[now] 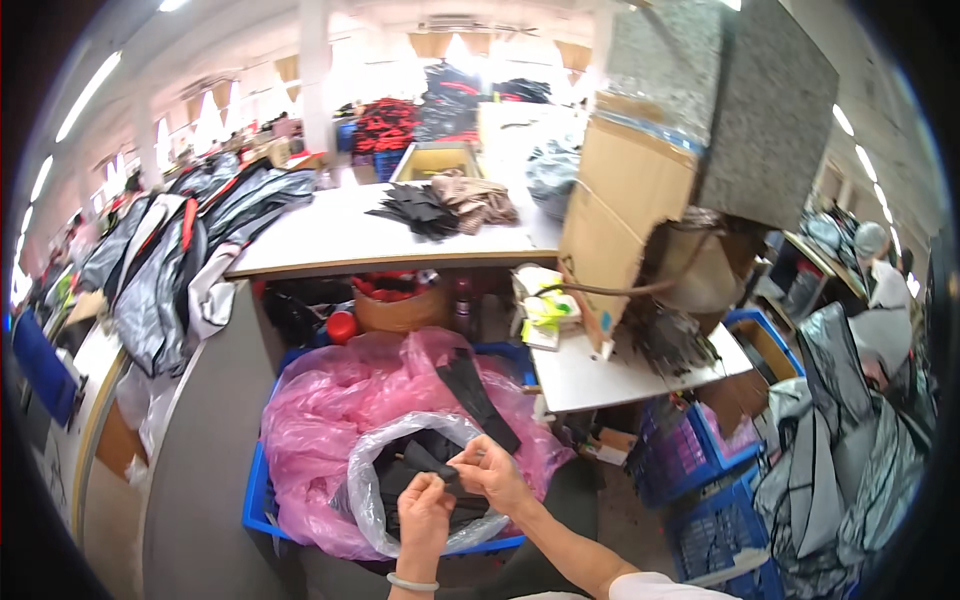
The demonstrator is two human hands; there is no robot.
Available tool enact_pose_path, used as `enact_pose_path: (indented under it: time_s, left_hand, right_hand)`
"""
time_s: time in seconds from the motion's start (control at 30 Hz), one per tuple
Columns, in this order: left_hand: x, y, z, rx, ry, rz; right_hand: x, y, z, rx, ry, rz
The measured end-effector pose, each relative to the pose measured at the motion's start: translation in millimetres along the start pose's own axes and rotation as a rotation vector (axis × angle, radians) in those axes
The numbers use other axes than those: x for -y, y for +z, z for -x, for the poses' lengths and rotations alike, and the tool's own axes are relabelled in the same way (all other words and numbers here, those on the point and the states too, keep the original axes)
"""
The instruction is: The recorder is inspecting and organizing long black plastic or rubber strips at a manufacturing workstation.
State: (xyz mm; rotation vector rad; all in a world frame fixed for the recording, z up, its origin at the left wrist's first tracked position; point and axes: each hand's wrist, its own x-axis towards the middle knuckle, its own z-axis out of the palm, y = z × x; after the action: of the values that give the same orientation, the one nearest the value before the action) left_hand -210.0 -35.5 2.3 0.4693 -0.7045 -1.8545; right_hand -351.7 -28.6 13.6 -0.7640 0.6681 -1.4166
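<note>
My left hand (424, 505), with a pale bangle at its wrist, pinches the edge of a small black fabric piece (428, 461). From the right, my right hand (490, 474) grips the same piece between thumb and fingers. Both hands are closed and close together above a clear plastic bag (367, 487), whose rim is folded open. Dark fabric pieces (466, 513) lie inside it. Around the bag bulges pink plastic sheeting (310, 420) in a blue crate (258, 500). A long black strip (475, 395) lies across the pink plastic behind my hands.
Beyond the crate stands a white table (330, 235) bearing black and brown fabric piles (420, 212). A tall cardboard box (630, 200) rises at right, above blue crates (715, 530). Grey garments (840, 450) hang at far right; more garments (155, 280) are heaped at left.
</note>
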Motion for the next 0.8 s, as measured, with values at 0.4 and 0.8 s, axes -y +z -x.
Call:
enact_pose_path:
  time_s: [0.4,0.8]
  left_hand:
    - [14.8,-5.4,-1.0,-0.196,-0.074,0.136]
    - [-2.5,10.9,-4.2,-0.156,0.016,0.046]
  right_hand:
    - [-15.8,8.0,4.2,-0.198,-0.067,0.117]
    - [-16.2,10.0,6.8,-0.18,-0.044,-0.215]
